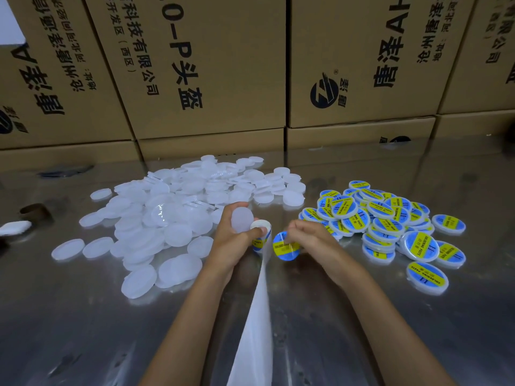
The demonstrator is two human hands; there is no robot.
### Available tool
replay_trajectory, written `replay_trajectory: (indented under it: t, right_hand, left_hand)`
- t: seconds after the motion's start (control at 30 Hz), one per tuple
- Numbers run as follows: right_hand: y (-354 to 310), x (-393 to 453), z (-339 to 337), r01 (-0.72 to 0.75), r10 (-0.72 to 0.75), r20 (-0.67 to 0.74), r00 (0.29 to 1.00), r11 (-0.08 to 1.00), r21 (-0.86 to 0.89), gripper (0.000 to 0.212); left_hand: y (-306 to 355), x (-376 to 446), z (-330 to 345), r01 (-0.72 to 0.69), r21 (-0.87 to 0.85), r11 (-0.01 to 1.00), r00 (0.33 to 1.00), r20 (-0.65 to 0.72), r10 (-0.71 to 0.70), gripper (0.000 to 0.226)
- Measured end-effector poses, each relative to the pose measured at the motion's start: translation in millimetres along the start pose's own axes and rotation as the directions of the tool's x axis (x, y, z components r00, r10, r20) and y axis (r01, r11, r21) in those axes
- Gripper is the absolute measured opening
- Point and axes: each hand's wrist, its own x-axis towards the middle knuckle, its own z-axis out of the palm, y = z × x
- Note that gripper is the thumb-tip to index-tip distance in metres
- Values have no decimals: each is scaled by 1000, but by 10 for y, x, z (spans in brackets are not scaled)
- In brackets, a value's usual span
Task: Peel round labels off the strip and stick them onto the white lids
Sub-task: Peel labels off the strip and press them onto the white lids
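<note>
My left hand [231,240] holds a blank white lid [242,220] between fingers and thumb, together with the top of the label strip [262,240]. The strip's white backing [256,324] hangs down toward the bottom edge. My right hand [309,235] pinches a round blue and yellow label [285,247] just right of the strip. A heap of blank white lids [172,215] lies to the left. Labelled lids [384,224] are piled on the right.
The work happens on a shiny metal table [83,316]. Stacked cardboard boxes [211,68] form a wall along its far edge. A brown tape ring [34,211] and a white pad [15,227] lie at the far left.
</note>
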Motion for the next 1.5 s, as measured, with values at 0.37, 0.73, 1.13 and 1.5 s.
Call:
replay_trajectory:
  t: [0.37,0.73,1.13,1.5]
  right_hand:
    - [-171,-27,16,126,-106,-73,992,917,378,9]
    - [-231,-42,199,202,-145,-289,946,963,177,20]
    - [-166,-9,223,209,-178,-384,906,977,41,24]
    - [-108,27,206,204,-204,-422,883,978,-47,24]
  left_hand:
    - [500,-116,55,-6,-474,880,998,56,37,34]
    - [502,-238,242,164,-445,881,949,316,-17,54]
    - [493,-285,302,167,-410,897,937,349,-15,53]
    - [509,-322,337,132,-396,909,934,355,19,49]
